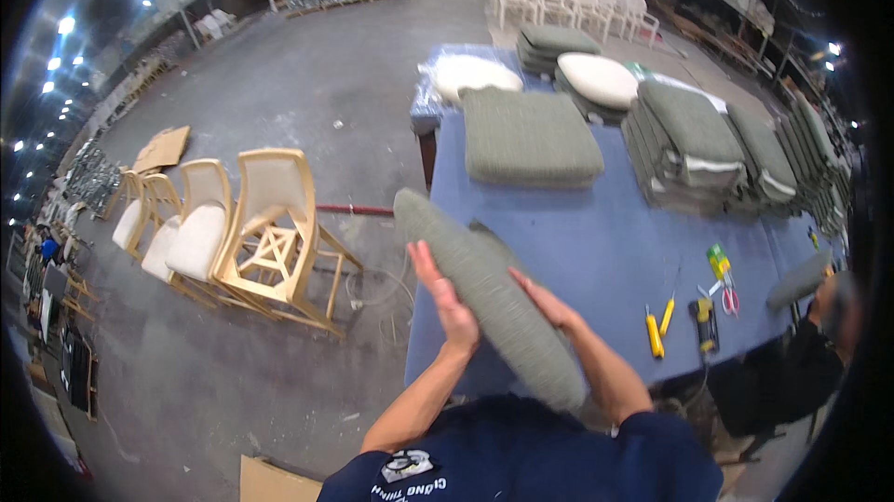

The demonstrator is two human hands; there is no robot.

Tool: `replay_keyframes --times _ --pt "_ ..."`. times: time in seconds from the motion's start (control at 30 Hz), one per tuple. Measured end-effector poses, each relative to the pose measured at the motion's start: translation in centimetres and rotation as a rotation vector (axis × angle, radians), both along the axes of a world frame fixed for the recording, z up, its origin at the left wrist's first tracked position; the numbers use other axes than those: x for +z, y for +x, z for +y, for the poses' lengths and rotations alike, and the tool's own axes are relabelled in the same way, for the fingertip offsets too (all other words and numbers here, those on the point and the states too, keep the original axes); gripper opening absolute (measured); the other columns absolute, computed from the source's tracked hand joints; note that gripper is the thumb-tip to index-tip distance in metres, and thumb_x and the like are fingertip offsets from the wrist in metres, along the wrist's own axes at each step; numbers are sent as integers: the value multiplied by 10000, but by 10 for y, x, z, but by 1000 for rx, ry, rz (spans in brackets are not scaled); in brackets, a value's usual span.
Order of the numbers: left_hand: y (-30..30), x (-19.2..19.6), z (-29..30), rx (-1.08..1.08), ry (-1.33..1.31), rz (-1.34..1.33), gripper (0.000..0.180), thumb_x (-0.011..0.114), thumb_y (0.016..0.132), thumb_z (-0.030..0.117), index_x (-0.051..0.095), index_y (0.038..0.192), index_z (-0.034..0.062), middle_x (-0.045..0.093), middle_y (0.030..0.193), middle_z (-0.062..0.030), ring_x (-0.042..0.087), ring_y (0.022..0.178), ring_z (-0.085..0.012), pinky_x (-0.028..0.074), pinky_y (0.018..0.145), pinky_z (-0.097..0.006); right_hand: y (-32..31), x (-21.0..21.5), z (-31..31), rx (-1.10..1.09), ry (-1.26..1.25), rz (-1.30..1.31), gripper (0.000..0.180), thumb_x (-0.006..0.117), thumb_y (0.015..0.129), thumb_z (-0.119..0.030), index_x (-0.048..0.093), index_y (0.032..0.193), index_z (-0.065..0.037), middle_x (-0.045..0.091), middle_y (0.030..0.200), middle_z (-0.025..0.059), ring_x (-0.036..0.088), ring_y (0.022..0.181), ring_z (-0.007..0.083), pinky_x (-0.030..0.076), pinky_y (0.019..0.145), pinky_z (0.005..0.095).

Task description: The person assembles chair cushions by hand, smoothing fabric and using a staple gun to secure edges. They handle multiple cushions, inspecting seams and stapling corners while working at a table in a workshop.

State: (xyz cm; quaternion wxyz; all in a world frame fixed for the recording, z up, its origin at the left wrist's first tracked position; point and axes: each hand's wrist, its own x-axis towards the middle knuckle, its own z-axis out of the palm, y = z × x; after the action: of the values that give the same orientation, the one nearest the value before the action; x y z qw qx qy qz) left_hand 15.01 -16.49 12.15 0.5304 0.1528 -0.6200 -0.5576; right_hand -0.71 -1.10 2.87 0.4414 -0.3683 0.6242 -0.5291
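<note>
I hold a grey-green seat cushion (484, 292) on edge between my two palms, over the near left corner of the blue-covered table (605, 251). My left hand (445, 299) presses flat on its left face. On the other face, my right hand (548, 302) lies flat with fingers stretched out. The cushion runs from upper left down toward my chest. A second green cushion (529, 137) lies flat on the table farther back.
Stacks of green cushions (689, 143) and two white pads (599, 78) fill the table's far and right side. Yellow-handled tools (661, 320) and a small power tool (705, 323) lie near the front. Another person (801, 362) sits at right. Wooden chairs (270, 232) stand on the floor left.
</note>
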Motion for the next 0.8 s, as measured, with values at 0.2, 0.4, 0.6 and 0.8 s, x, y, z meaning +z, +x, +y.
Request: replay_keyframes --times 0.2,0.4,0.6,0.8 --pt "-14 -34 -73 -13 127 135 702 252 1102 490 242 1632 28 226 1692 -171 219 1563 -313 146 1274 -459 -20 -73 43 -176 318 -69 780 272 1105 -603 254 1645 -41 275 1704 146 270 1568 284 242 1270 405" --pt "-10 -63 -186 -554 677 383 636 230 1105 461 496 1470 13 570 1460 -145 535 1329 -254 410 1149 -410 4 -95 42 -465 461 255 658 377 1120 -483 445 1552 8 510 1561 159 461 1452 256 340 1206 374" --pt "63 -72 -149 -306 634 472 648 238 1104 505 561 1365 8 628 1377 -141 607 1218 -251 464 1095 -420 -6 -102 38 -405 624 418 631 451 1059 -550 654 1306 -5 716 1241 192 659 1187 292 484 1028 427" --pt "131 23 -39 268 227 -47 521 472 1048 449 576 1318 16 620 1353 -156 593 1233 -266 449 1101 -397 -9 -104 -6 -92 635 480 627 439 1046 -580 696 1204 -31 736 1163 192 678 1108 339 503 970 471"
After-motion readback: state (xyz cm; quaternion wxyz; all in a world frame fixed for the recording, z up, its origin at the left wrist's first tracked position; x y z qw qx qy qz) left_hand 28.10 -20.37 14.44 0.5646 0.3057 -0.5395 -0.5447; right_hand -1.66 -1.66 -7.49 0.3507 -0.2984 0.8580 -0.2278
